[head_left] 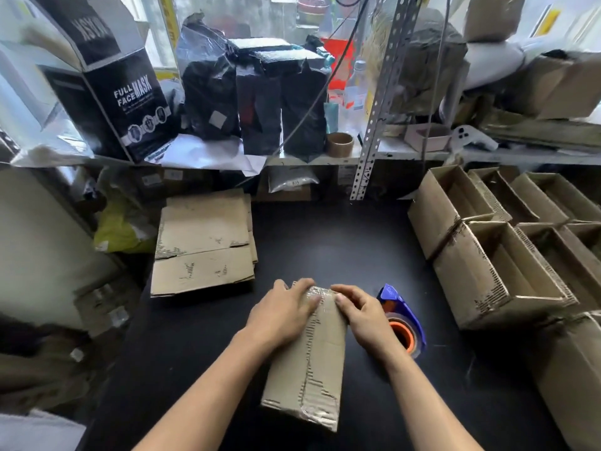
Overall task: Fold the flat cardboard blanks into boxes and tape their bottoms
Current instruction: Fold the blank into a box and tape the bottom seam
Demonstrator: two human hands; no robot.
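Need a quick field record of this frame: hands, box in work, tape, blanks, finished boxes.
left hand: fingers flat on the far end of the box, pressing tape
right hand: pressing the same end from the other side
box: bottom up on the black table, tape along the centre seam
tape dispenser: blue, orange core, on the table right of the box, untouched
flat blanks: stacked far left of the table
finished boxes: open tops up, grouped at right

A packing room: stacked open boxes (497,275), flat blanks (203,245), tape dispenser (403,320).
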